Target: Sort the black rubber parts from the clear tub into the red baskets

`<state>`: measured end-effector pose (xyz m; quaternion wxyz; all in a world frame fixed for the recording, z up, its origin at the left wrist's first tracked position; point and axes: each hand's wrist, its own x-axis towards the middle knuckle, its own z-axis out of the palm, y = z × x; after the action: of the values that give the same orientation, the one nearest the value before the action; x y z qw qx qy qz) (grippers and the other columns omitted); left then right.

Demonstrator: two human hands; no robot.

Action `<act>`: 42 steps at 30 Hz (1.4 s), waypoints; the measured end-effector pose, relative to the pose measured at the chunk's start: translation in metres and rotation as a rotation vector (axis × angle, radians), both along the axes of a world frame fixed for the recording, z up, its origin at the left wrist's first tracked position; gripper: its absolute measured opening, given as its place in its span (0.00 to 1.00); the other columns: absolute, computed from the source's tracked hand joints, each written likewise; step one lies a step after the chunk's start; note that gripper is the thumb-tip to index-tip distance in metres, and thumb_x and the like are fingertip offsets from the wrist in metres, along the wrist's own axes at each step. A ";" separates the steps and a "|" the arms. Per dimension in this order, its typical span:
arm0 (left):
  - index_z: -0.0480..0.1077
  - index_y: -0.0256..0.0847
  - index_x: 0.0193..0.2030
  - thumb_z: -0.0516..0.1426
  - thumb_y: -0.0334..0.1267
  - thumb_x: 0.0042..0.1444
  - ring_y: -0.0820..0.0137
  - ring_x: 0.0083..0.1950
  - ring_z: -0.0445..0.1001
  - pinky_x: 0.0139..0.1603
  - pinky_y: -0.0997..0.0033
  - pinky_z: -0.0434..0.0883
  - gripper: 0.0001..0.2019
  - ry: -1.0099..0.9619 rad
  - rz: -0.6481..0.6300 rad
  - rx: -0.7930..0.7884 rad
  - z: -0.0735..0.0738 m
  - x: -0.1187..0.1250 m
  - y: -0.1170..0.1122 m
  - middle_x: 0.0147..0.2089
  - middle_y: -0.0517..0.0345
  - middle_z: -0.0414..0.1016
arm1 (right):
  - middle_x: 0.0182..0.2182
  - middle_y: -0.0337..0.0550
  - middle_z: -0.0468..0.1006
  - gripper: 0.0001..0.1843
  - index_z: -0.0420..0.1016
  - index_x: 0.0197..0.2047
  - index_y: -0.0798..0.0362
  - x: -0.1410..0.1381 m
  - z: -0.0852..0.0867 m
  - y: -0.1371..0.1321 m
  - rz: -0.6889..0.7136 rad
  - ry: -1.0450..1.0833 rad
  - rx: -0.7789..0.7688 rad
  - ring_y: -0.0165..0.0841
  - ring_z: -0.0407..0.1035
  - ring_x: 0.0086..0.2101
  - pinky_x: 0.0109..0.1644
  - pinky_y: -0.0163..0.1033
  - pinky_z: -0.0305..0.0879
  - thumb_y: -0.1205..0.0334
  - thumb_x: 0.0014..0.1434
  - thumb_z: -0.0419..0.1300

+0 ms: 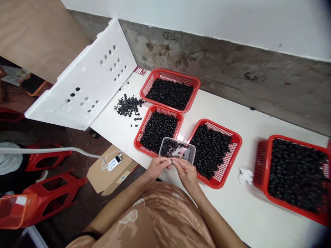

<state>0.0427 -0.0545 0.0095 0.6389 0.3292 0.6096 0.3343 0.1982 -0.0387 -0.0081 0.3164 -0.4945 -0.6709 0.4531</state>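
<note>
My left hand [158, 166] and my right hand [184, 169] meet at the fingertips, both closed in a pinch. Whatever sits between the fingers is too small to make out. Just beyond them is a clear plastic container [192, 148] with small black parts inside. It overlaps the corner of a red basket [138, 146] of small black ring-like pieces on the left. To the right, another red basket [234, 162] holds larger round black parts. A third red basket [196, 84] farther back contains small black pieces.
A loose pile of black parts [128, 105] lies on the white table [214, 103] at the left. A white perforated panel [90, 79] leans there. At far right stands a deep red basket [261, 165], with crumpled white material [245, 175] beside it. Red stools [55, 196] and a cardboard box [99, 177] are lower left.
</note>
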 end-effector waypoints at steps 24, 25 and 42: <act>0.71 0.34 0.22 0.57 0.49 0.52 0.71 0.30 0.66 0.39 0.71 0.62 0.19 -0.191 -0.103 -0.017 0.002 0.007 0.003 0.24 0.58 0.73 | 0.29 0.44 0.75 0.08 0.69 0.42 0.55 0.006 -0.004 -0.002 0.220 -0.386 0.525 0.33 0.65 0.31 0.54 0.49 0.58 0.65 0.64 0.51; 0.71 0.34 0.23 0.57 0.48 0.53 0.70 0.30 0.67 0.40 0.71 0.63 0.18 -0.201 -0.108 -0.019 0.002 0.009 0.002 0.24 0.57 0.73 | 0.29 0.44 0.74 0.08 0.69 0.42 0.55 0.008 -0.006 -0.004 0.224 -0.389 0.531 0.33 0.65 0.31 0.53 0.48 0.59 0.65 0.64 0.50; 0.75 0.32 0.39 0.66 0.44 0.46 0.69 0.35 0.74 0.41 0.70 0.68 0.18 -0.673 -0.025 -0.484 -0.027 0.007 -0.014 0.35 0.50 0.78 | 0.23 0.35 0.71 0.09 0.71 0.45 0.53 0.021 -0.014 -0.025 0.105 -0.239 0.396 0.30 0.68 0.29 0.57 0.52 0.54 0.63 0.61 0.56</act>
<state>0.0494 -0.0689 -0.0173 0.8656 0.0494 0.4236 0.2625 0.2189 -0.0634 -0.0219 0.3014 -0.4374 -0.8042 0.2666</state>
